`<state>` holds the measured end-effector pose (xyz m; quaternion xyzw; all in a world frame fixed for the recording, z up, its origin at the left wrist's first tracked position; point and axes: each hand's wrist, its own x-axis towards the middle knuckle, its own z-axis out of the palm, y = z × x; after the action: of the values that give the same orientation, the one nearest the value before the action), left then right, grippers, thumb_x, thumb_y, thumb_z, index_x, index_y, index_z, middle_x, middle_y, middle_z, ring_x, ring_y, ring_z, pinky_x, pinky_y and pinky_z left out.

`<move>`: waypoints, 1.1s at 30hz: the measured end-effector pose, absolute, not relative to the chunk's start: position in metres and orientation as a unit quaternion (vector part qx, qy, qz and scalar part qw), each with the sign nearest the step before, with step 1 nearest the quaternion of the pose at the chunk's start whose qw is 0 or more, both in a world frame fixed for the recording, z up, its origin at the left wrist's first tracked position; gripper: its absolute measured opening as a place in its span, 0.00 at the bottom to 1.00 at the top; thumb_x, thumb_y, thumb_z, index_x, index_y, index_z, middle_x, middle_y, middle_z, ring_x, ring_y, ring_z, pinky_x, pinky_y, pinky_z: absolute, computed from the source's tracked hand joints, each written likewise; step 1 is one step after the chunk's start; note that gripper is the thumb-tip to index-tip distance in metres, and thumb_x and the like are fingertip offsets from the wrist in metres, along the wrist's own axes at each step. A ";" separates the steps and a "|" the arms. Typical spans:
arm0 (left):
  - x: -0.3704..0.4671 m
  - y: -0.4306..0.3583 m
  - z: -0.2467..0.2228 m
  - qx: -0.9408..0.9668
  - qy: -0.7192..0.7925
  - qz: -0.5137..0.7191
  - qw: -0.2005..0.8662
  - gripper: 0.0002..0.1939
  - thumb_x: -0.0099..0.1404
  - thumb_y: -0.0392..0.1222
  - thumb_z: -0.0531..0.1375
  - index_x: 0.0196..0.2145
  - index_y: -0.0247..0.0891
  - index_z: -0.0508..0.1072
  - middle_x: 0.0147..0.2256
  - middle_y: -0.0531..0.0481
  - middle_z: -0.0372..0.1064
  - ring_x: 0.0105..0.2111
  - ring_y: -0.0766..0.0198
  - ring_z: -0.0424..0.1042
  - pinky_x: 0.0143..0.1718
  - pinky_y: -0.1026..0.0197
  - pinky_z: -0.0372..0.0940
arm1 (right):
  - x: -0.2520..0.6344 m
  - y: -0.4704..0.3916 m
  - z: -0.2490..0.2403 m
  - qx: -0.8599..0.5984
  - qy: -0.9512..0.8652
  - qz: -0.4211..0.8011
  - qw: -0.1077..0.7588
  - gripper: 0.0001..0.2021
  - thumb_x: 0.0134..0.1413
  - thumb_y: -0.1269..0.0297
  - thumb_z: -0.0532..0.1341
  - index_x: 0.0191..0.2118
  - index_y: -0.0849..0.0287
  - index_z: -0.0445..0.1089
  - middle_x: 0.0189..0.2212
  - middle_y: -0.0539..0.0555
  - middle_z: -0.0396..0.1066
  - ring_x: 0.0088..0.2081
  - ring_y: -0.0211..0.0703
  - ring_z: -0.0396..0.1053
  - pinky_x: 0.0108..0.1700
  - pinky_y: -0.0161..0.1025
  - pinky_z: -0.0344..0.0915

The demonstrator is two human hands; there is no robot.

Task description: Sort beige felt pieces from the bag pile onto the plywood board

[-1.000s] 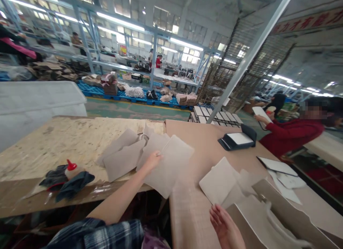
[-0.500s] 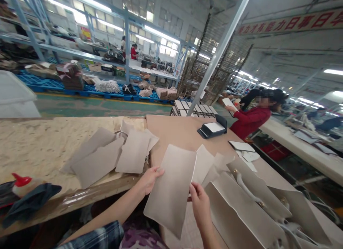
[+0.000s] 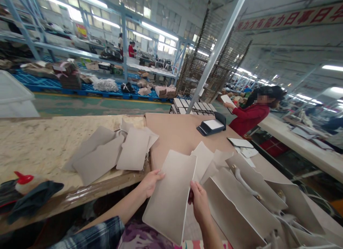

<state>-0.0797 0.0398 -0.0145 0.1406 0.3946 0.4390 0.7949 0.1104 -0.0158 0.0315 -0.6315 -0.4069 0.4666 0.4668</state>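
**Grey-beige panel held between both hands, near edge of the covered table**

You have one flat grey-beige panel (image 3: 171, 195) in front of you, at the near centre, raised and tilted, its long sides running near to far. Your left hand (image 3: 152, 182) grasps its left edge, thumb lying on the face. Your right hand (image 3: 199, 200) pinches the right edge, thumb at the rim and fingers curled; how far the fingers reach behind cannot be told. Grip: both hands closed on the same panel. Your left arm wears a plaid sleeve (image 3: 93, 234).

Left of the panel, loose panels (image 3: 99, 161) of like colour overlap in a fanned heap, mostly on the plywood tabletop (image 3: 32, 141). Near left there: a squeeze bottle (image 3: 30, 186) with a red nozzle cap, beside a dark cloth (image 3: 37, 199).

Just beyond your panel's right edge, another pale panel (image 3: 203, 156) lies on the brown-covered table (image 3: 171, 129). Near right, just beside your right hand, grey-beige handbags (image 3: 241, 206) lie grouped, a curved handle (image 3: 243, 181) showing with gold-toned fittings.

Farther right on the covered table: a dark flap case (image 3: 211, 125) bearing a white sheet, then a dark-edged white panel (image 3: 241, 142). Beyond these, a co-worker (image 3: 249, 116) in red holds a white piece (image 3: 227, 100).
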 end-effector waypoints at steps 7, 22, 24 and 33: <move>-0.079 0.045 -0.014 0.115 0.428 0.445 0.778 0.10 0.54 0.30 0.67 0.35 0.32 0.72 0.27 0.45 0.76 0.25 0.58 0.75 0.33 0.56 0.72 | 0.112 -0.027 0.027 -0.652 -0.491 0.437 0.378 0.30 0.48 0.30 0.52 0.24 0.57 0.59 0.15 0.46 0.56 0.18 0.37 0.57 0.21 0.36 0.53; -0.084 0.061 -0.003 0.074 0.467 0.505 0.722 0.05 0.60 0.26 0.60 0.34 0.31 0.69 0.24 0.47 0.74 0.21 0.63 0.72 0.28 0.61 0.70 | 0.125 -0.043 0.003 -0.633 -0.541 0.463 0.302 0.31 0.52 0.30 0.47 0.25 0.57 0.58 0.17 0.46 0.57 0.17 0.36 0.59 0.20 0.35 0.55; -0.086 0.063 -0.002 0.063 0.468 0.518 0.713 0.06 0.60 0.25 0.60 0.34 0.31 0.69 0.25 0.48 0.74 0.22 0.63 0.72 0.29 0.60 0.70 | 0.125 -0.046 0.002 -0.640 -0.555 0.443 0.294 0.30 0.54 0.31 0.45 0.25 0.57 0.58 0.18 0.46 0.56 0.18 0.37 0.59 0.22 0.35 0.55; -0.086 0.057 0.001 0.082 0.441 0.519 0.728 0.05 0.61 0.26 0.60 0.35 0.30 0.71 0.28 0.45 0.76 0.23 0.63 0.73 0.30 0.62 0.69 | 0.112 -0.045 0.010 -0.661 -0.623 0.288 0.303 0.24 0.52 0.41 0.49 0.19 0.55 0.50 0.19 0.50 0.53 0.24 0.40 0.55 0.30 0.39 0.50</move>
<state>-0.0860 0.0572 0.0007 0.0819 0.4410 0.5187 0.7278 0.1120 -0.0450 0.0105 -0.6613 -0.6229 0.2882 0.3027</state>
